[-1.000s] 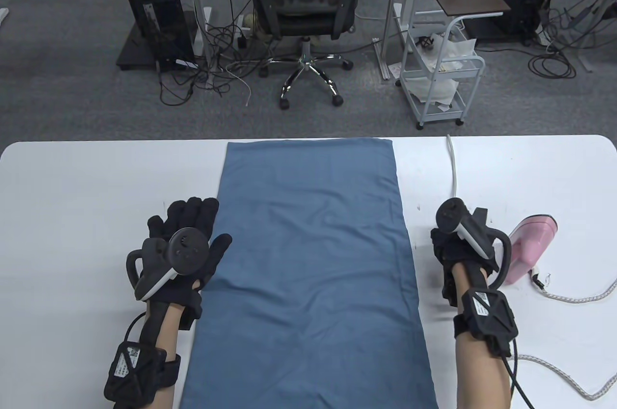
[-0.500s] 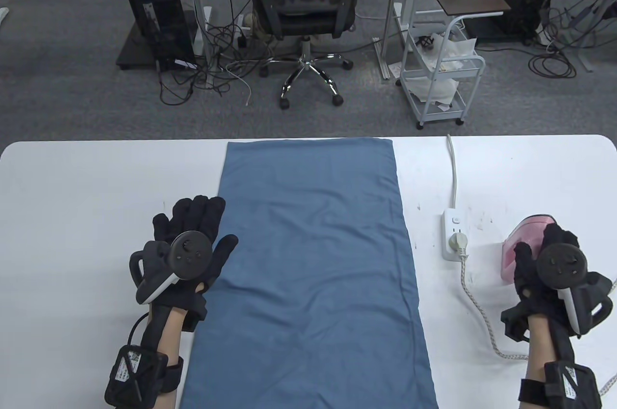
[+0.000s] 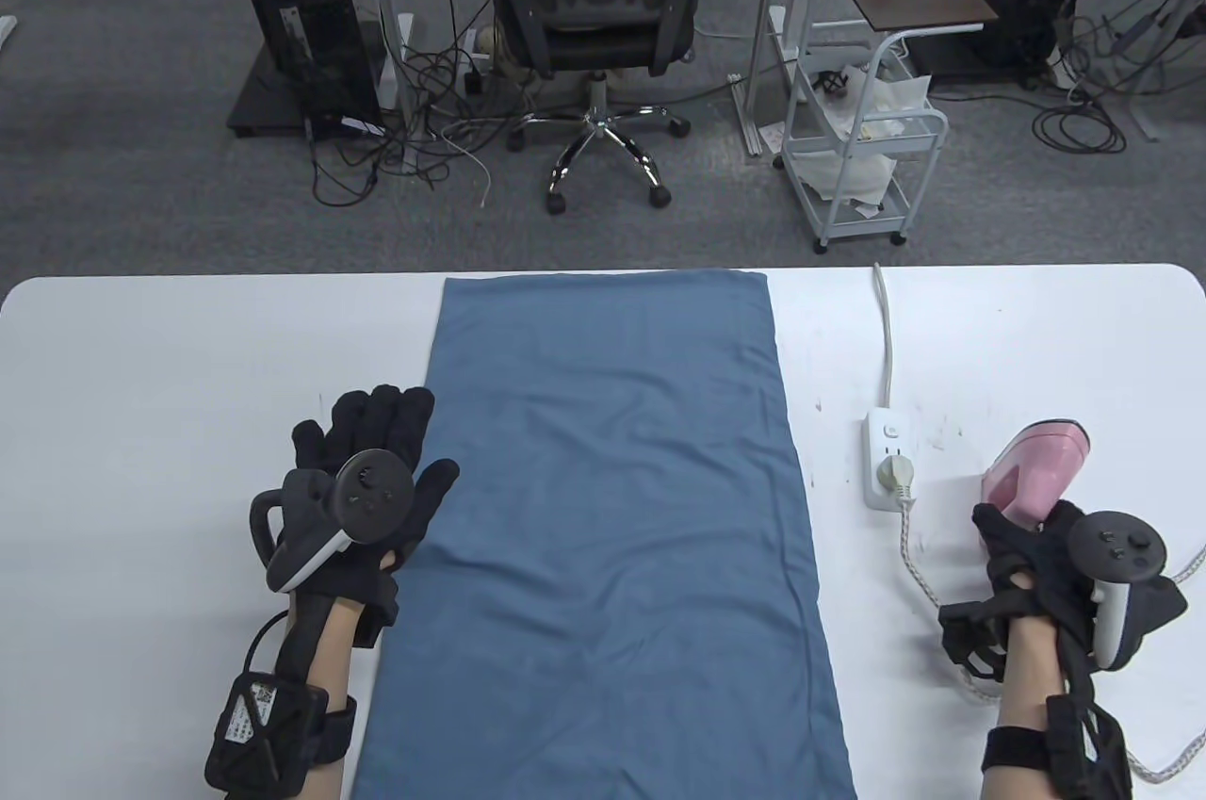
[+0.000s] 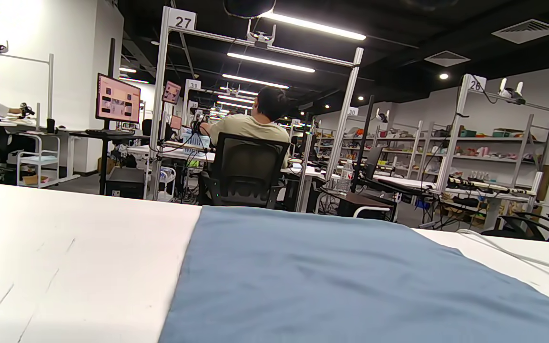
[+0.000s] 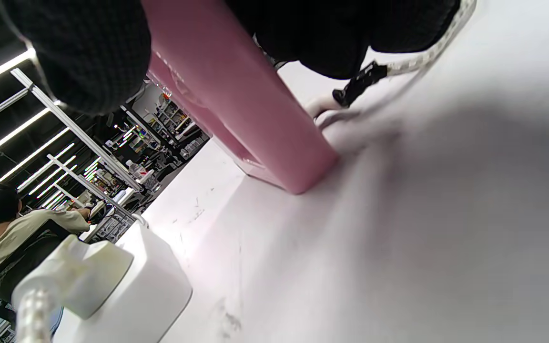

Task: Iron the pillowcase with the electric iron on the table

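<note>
Right of the flat blue fabric pillowcase (image 3: 612, 517), past a white power strip (image 3: 887, 459), the gloved right hand (image 3: 1032, 555) grips the pink plastic electric iron (image 3: 1032, 470) on the table. It looks rigid, fairly heavy; its rear handle suits gripping. The left hand (image 3: 377, 470) lies spread, fingers flat on the soft pillowcase's left edge.

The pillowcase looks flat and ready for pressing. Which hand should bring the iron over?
Right. The right hand already grips the pink iron beside the power strip. The left hand rests flat on the pillowcase edge, well placed to steady it.
</note>
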Available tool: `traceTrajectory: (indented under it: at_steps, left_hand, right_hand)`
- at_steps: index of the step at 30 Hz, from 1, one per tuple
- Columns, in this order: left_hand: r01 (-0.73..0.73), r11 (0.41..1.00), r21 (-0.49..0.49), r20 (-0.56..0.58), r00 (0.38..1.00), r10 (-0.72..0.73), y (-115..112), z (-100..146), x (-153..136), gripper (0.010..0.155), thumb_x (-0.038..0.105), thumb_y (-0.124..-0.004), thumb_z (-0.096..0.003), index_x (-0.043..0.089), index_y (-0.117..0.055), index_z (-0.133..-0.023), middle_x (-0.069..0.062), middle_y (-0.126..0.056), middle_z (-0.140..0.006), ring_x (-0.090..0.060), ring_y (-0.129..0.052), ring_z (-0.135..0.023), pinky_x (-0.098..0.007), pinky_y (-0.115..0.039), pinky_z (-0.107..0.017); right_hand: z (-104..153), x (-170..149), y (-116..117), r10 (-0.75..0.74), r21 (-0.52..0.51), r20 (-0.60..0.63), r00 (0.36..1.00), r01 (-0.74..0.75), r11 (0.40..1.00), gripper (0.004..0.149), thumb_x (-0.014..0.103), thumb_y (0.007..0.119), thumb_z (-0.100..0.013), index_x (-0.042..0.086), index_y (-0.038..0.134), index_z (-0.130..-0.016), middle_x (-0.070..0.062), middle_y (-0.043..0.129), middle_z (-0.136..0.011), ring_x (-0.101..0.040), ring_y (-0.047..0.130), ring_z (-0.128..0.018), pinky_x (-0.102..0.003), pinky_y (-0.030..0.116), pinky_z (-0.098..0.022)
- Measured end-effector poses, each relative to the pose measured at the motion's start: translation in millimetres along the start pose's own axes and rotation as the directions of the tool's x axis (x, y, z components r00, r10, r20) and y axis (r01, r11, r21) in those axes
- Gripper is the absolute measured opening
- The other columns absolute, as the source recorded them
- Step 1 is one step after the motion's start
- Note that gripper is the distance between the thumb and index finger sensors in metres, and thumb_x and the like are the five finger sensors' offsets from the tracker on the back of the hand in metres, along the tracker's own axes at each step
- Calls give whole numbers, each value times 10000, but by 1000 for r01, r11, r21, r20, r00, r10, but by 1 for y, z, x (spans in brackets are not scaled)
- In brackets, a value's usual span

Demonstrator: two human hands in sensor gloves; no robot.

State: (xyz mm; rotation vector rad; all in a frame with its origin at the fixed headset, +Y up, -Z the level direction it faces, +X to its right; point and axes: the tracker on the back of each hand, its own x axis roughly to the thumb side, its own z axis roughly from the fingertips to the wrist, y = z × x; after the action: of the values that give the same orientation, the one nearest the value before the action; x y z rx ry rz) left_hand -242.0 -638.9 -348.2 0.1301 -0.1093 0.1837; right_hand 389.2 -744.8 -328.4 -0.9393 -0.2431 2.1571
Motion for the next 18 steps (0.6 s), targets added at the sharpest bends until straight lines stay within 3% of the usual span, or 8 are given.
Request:
traceTrajectory:
  at_steps: [5, 9, 13, 18]
  left_hand:
    - [13, 1000, -10, -9, 1000, -13, -4, -2, -2, 753, 639, -558, -511, 364, -248, -1140, -39, -335, -1243, -377, -306, -1173, -720, -286, -805]
    - [14, 1000, -17, -17, 1000, -15, -7, -5, -4, 754, 640, -559, -508, 365, -250, -1139, -38, -336, -1242, -377, -308, -1173, -719, -287, -805]
    - [35, 999, -40, -22, 999, -36, -14, -7, -4, 753, 639, -559, -509, 363, -251, -1139, -39, -337, -1242, -379, -308, -1172, -721, -288, -803]
    - [49, 997, -52, -23, 998, -50, -18, -7, -2, 754, 639, -558, -509, 363, -249, -1139, -38, -335, -1242, -378, -307, -1172, -719, -288, -804]
  right_hand:
    - [-9, 2, 7, -31, -6, -35, 999, 30, 1000, 747, 485, 850, -427, 131, 506, -987, -133, 601, -1053, -404, 702, -899, -610, 611, -678]
    - [-11, 0, 8, -45, -26, -25, 999, 45, 999, 585, 486, 810, -466, 217, 592, -938, -61, 689, -1018, -366, 751, -876, -592, 633, -677]
    - [-15, -4, 3, -99, -82, 13, 995, 100, 992, 498, 493, 808, -476, 288, 650, -901, -32, 756, -971, -333, 777, -865, -564, 657, -681]
    - [-18, -5, -9, -227, -141, 120, 966, 243, 960, 475, 470, 816, -471, 255, 696, -876, -49, 849, -837, -272, 845, -792, -537, 708, -655]
